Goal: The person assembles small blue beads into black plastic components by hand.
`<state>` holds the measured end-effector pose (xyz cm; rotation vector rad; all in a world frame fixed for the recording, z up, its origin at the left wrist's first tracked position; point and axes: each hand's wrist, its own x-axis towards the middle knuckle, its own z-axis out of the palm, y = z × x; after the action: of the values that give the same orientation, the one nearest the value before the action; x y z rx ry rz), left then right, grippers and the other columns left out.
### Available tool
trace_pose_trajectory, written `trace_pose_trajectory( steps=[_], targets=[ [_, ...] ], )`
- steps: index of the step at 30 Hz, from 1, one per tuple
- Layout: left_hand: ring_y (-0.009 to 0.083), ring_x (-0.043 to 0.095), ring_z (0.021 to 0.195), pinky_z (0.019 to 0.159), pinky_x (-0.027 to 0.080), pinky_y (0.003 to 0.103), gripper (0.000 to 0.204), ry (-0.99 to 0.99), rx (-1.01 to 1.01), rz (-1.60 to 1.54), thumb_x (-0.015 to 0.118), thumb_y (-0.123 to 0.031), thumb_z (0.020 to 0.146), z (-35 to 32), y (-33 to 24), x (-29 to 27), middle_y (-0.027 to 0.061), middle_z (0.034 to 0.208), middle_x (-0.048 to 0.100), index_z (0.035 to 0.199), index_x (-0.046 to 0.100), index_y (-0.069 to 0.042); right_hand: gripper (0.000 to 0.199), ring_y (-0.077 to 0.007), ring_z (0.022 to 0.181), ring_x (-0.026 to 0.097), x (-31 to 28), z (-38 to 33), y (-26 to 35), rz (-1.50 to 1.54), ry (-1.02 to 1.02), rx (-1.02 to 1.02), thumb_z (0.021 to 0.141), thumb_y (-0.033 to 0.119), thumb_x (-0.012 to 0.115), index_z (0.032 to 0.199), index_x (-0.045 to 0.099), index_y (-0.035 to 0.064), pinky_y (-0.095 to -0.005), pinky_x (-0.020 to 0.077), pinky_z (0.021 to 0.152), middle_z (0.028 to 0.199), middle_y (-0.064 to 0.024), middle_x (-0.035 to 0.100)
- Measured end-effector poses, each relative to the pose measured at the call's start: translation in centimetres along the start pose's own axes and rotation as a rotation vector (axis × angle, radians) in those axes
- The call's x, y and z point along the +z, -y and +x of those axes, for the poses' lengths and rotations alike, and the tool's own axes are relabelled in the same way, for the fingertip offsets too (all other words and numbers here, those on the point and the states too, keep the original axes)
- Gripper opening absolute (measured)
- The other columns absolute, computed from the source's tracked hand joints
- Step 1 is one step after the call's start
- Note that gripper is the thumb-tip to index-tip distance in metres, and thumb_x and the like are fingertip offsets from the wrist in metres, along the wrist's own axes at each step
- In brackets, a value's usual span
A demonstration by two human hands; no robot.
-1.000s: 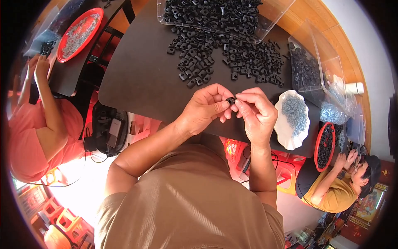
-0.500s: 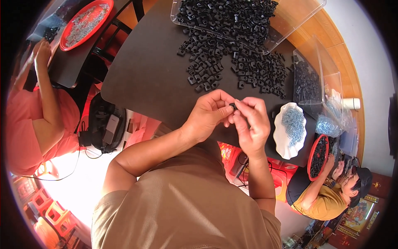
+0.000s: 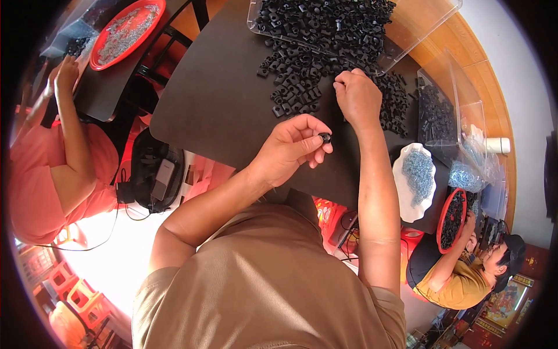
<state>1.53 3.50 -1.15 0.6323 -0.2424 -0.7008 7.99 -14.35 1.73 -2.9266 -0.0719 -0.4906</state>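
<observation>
My left hand (image 3: 290,148) pinches a small black plastic part (image 3: 325,138) between thumb and fingertips, just above the near edge of the dark table (image 3: 215,99). My right hand (image 3: 357,96) has its fingers curled down on the loose pile of black plastic parts (image 3: 299,78) spread on the table. What the right fingers enclose is hidden. A clear plastic tray (image 3: 407,23) full of the same black parts lies beyond the pile.
A white dish of small metal pieces (image 3: 414,177) sits at my right, with a clear bin of black parts (image 3: 436,116) behind it. A person in pink (image 3: 52,157) works at left by a red tray (image 3: 125,32). Another person (image 3: 465,273) holds a red bowl at lower right.
My hands, joined over one part before, have separated. The right hand reached forward onto the pile while the left stayed with the black part. The view shifted slightly.
</observation>
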Motion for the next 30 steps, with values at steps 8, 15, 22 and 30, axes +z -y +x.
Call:
trace_pose_trajectory(
  steps=[8, 15, 22, 30],
  targets=[
    [0.0101, 0.057, 0.068, 0.059, 0.044, 0.023, 0.011, -0.007, 0.019, -0.014, 0.053, -0.009, 0.091, 0.0, 0.1, -0.1, 0.0073, 0.087, 0.062, 0.1, 0.055, -0.003, 0.003, -0.0286, 0.08, 0.06, -0.3, -0.2, -0.6, -0.031, -0.006, -0.054, 0.074, 0.006, 0.061, 0.074, 0.064, 0.0054, -0.0393, 0.0492, 0.066, 0.078, -0.011, 0.058],
    [0.0097, 0.056, 0.068, 0.061, 0.046, 0.023, 0.011, -0.001, 0.011, -0.014, 0.053, -0.007, 0.092, 0.1, 0.0, 0.0, 0.0068, 0.087, 0.062, 0.102, 0.055, -0.004, 0.006, -0.0256, 0.075, 0.059, -1.6, -0.8, -0.2, 0.093, -0.12, -0.121, 0.073, 0.004, 0.064, 0.076, 0.059, 0.0026, -0.0366, 0.0491, 0.063, 0.075, -0.0089, 0.056],
    [0.0092, 0.056, 0.068, 0.06, 0.045, 0.022, 0.012, 0.01, 0.023, -0.018, 0.052, -0.01, 0.092, -0.2, 0.1, 0.0, 0.0057, 0.085, 0.061, 0.102, 0.055, -0.004, 0.006, -0.0077, 0.055, 0.051, -5.1, -6.5, 1.7, 1.184, 0.068, 0.088, 0.086, 0.0, 0.054, 0.086, 0.058, -0.0037, -0.02, 0.0417, 0.048, 0.078, -0.0026, 0.054],
    [0.0076, 0.054, 0.065, 0.057, 0.045, 0.021, 0.013, -0.028, 0.027, 0.12, 0.051, -0.01, 0.093, -0.1, 0.1, 0.5, 0.0041, 0.081, 0.06, 0.103, 0.055, -0.002, 0.009, -0.0114, 0.058, 0.055, -3.7, -9.3, 1.7, 1.721, 0.097, 0.249, 0.087, 0.004, 0.055, 0.091, 0.058, -0.0042, -0.0213, 0.0473, 0.046, 0.078, -0.0076, 0.056]
  ],
)
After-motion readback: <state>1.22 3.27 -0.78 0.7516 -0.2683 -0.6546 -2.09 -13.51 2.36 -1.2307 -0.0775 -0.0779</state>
